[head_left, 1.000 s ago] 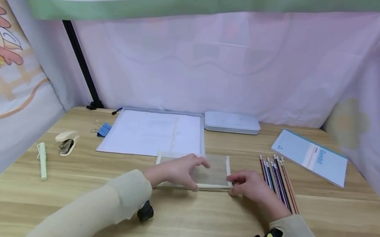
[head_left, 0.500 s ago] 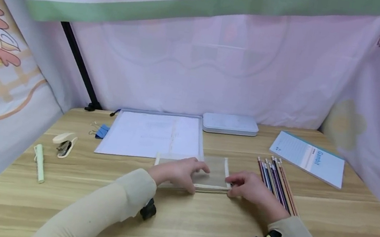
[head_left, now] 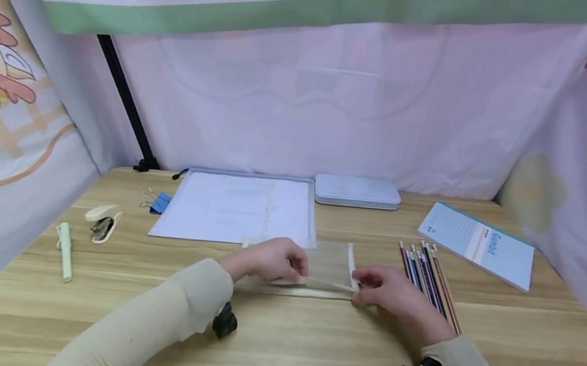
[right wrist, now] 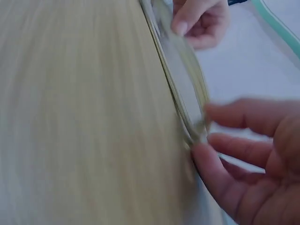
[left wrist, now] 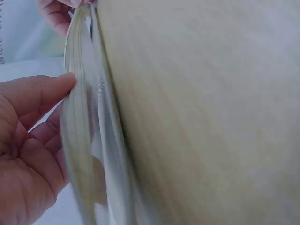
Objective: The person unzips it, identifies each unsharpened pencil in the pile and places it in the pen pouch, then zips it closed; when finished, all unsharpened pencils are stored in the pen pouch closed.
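Observation:
A translucent mesh pouch (head_left: 329, 265) with a pale trim lies flat on the wooden table (head_left: 305, 345) just in front of me. My left hand (head_left: 282, 265) pinches its near upper edge and lifts that layer, so a gap shows along the front. In the left wrist view the left hand (left wrist: 33, 140) touches the raised trim of the pouch (left wrist: 86, 140). My right hand (head_left: 369, 284) pinches the pouch's right end. The right wrist view shows the right hand (right wrist: 225, 136) with finger and thumb closed on that corner of the pouch (right wrist: 185, 89).
Several pencils (head_left: 428, 275) lie side by side right of my right hand, and a blue notebook (head_left: 477, 244) beyond them. A clear document folder (head_left: 237, 208) and a white case (head_left: 357, 191) sit behind the pouch. At the left lie a blue binder clip (head_left: 159, 202), a stapler (head_left: 101, 222) and a green pen (head_left: 64, 250).
My left hand went from lying flat on the pouch to pinching its near edge and raising it. My right hand stayed at the right end.

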`<state>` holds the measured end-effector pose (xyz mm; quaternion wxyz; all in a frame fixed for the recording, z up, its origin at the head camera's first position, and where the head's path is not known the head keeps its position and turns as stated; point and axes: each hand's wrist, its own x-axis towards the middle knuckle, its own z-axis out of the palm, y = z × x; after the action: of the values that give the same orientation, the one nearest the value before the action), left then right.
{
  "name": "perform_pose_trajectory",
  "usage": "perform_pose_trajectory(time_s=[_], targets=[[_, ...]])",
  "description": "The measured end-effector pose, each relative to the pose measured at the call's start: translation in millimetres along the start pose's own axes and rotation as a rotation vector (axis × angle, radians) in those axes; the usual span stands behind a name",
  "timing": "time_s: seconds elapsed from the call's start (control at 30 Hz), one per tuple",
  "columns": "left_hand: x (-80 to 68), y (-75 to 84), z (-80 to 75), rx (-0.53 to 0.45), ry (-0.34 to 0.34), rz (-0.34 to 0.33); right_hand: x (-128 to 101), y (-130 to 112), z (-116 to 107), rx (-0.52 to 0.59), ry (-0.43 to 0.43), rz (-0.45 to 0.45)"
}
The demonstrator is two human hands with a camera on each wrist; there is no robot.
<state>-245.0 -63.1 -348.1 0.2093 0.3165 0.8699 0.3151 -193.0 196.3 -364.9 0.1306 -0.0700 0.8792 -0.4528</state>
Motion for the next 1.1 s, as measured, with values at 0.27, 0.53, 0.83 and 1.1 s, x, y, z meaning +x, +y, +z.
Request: perform_pose_trajectory(time_s=[0.27, 0.53, 0.83, 1.1], targets=[[-5.3, -10.4, -1.9, -0.314, 0.076, -0.055, -22, 23, -62, 0.019, 0.040, -0.062], [-12.1, -19.6, 3.4, -0.592, 0.138, -0.125, -36, 61, -112, -0.108, 0.105, 0.152], [-16.3, -22.2, 8.0, -0.786, 0.196, -0.157, -30, 74, -117, -0.132, 0.053, 0.242], [-14.5, -22.0, 18.7, -0.984, 0.236, -0.111, -19, 69, -115, -0.306, 0.011, 0.271]])
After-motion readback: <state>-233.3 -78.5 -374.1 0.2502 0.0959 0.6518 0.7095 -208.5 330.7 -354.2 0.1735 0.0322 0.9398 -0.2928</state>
